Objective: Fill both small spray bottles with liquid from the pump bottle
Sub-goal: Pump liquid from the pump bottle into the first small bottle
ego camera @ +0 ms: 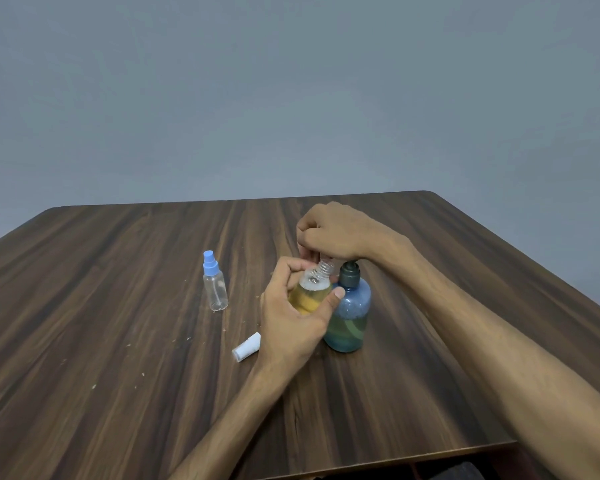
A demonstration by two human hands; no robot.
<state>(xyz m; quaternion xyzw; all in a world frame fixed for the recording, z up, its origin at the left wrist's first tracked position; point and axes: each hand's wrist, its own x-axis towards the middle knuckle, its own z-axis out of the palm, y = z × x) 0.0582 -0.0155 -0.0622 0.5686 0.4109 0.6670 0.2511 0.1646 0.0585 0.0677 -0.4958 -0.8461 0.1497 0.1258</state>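
Uncapped clear plastic spray bottle (310, 292), part-filled with yellow liquid, sits tilted in my left hand (297, 318), fingers and thumb wrapped round its body, threaded neck up beside the pump. Dark translucent blue pump bottle (350, 317) stands upright on the wood-grain tabletop (118, 341), touching it. My right hand (333, 233) rests curled over the pump head; its exact grip I cannot tell. Second clear spray bottle with blue cap (214, 282) stands well left. White sprayer cap (246, 347) lies near my left wrist.
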